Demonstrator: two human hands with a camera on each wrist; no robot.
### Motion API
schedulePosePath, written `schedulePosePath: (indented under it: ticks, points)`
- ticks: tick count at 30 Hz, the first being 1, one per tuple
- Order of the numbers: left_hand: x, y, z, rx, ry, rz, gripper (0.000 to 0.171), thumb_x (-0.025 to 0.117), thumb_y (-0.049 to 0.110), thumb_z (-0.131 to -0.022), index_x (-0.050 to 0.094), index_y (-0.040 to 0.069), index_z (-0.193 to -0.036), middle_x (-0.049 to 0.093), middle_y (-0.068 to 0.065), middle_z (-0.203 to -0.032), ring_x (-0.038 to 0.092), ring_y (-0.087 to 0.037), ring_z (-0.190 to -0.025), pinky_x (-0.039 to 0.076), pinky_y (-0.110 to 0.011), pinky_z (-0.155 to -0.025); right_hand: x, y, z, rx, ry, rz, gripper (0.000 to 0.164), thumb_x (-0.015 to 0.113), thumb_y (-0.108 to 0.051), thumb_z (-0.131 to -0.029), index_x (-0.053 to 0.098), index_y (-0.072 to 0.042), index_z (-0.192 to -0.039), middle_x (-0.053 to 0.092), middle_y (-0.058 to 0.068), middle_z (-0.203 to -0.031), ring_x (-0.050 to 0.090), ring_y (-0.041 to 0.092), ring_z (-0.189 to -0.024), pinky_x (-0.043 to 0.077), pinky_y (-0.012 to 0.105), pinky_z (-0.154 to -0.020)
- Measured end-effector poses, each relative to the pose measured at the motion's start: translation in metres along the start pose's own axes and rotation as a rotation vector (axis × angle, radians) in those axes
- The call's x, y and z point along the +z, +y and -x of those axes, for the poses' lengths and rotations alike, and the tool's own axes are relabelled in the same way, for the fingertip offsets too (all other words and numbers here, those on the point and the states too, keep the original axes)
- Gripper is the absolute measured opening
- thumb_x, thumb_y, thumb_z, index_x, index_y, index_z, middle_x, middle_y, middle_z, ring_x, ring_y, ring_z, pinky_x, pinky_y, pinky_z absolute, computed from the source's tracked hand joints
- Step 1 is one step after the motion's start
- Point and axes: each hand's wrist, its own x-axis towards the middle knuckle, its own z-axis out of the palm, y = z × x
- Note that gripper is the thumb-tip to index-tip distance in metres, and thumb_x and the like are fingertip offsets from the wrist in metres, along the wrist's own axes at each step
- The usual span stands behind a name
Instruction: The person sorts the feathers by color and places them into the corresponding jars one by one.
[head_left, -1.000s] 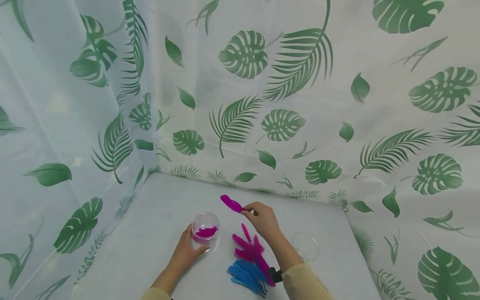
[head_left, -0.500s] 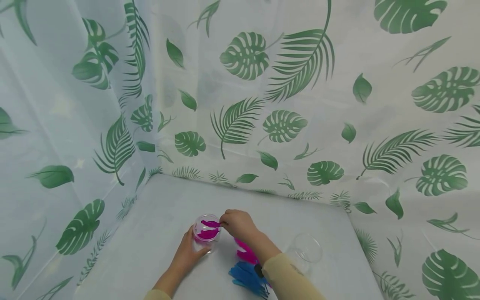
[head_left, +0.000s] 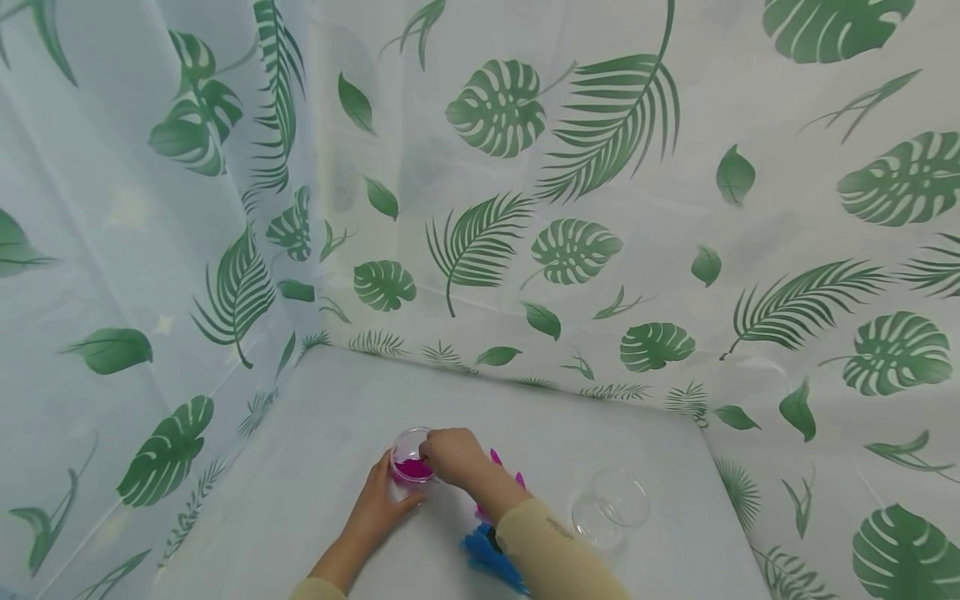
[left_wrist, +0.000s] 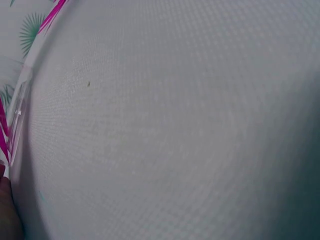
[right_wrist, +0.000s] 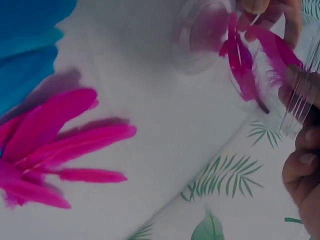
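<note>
Two hands, one jar (head_left: 412, 456). The left hand (head_left: 375, 508) has thumb and fingers curled round the jar's side, gripping it. The right hand (head_left: 454, 458) is at the right part of the jar's mouth, fingers bent together and pinching one pink feather (right_wrist: 278, 49). At least two pink feathers show in the jar, counting that one; overlap hides the full number.

One pink pile (right_wrist: 70, 142) lies to the right of the jar, at least four feathers visible. One blue bunch (head_left: 491, 557) lies nearer the person than the jar, to its right; it holds several, too overlapped to count. Two clear rounds (head_left: 613, 507) overlap well to the right of the jar; whether they are separate pieces cannot be told.

Half a second ago the right hand was just outside the jar's rim, its feather lying across the mouth; now the fingertips are inside the rim. The right sleeve (head_left: 558, 550) covers more of the blue bunch, and both rounds show more fully. The left hand's grip on the jar is unchanged.
</note>
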Motion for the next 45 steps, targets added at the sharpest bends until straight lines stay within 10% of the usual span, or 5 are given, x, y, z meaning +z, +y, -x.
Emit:
schedulePosePath:
  ticks: [14,22,27,35,45]
  points:
    - [0.000,0.000,0.000,0.018,0.007,-0.010,0.108,0.080,0.052,-0.076,0.023,0.006,-0.154,0.041,-0.022,-0.150,0.038,-0.040,-0.142,0.034,-0.054,-0.115,0.001,0.000,-0.005,0.159,-0.042,-0.138,0.009,0.072,-0.034,-0.087,0.078,-0.031,-0.093,0.073,-0.013,-0.086,0.064,0.009,-0.075,0.052,0.030,-0.063]
    - [0.004,0.003,-0.002,0.050,0.040,-0.019,0.107,0.082,0.049,-0.075,0.024,0.006,-0.153,0.045,-0.024,-0.145,0.044,-0.042,-0.136,0.040,-0.058,-0.109,-0.007,0.066,0.060,0.439,0.266,-0.678,0.020,0.066,-0.036,-0.094,0.076,-0.023,-0.106,0.074,-0.003,-0.108,0.067,0.022,-0.109,0.054,0.044,-0.094]
    - [0.003,0.005,-0.001,0.013,0.021,-0.014,0.107,0.082,0.049,-0.075,0.023,0.006,-0.153,0.044,-0.024,-0.146,0.043,-0.042,-0.137,0.038,-0.058,-0.110,0.032,0.093,0.114,0.600,0.248,-0.784,0.022,0.069,-0.034,-0.092,0.073,-0.021,-0.109,0.073,0.000,-0.109,0.065,0.026,-0.108,0.055,0.047,-0.088]
    - [0.003,0.003,0.001,-0.015,0.005,0.009,0.107,0.083,0.047,-0.074,0.024,0.007,-0.153,0.043,-0.024,-0.147,0.042,-0.042,-0.138,0.037,-0.058,-0.112,0.105,0.076,0.156,0.722,-0.008,-0.752,0.046,0.077,-0.035,-0.084,0.065,-0.013,-0.121,0.066,0.005,-0.112,0.063,0.030,-0.112,0.053,0.051,-0.095]
    - [0.003,0.001,0.000,-0.034,-0.004,-0.013,0.111,0.081,0.054,-0.074,0.021,0.008,-0.155,0.041,-0.022,-0.150,0.038,-0.042,-0.141,0.035,-0.057,-0.113,0.137,0.064,0.149,0.723,0.039,-0.603,0.009,0.076,-0.024,-0.086,0.072,-0.018,-0.092,0.059,-0.006,-0.079,0.056,0.009,-0.073,0.056,0.035,-0.072]
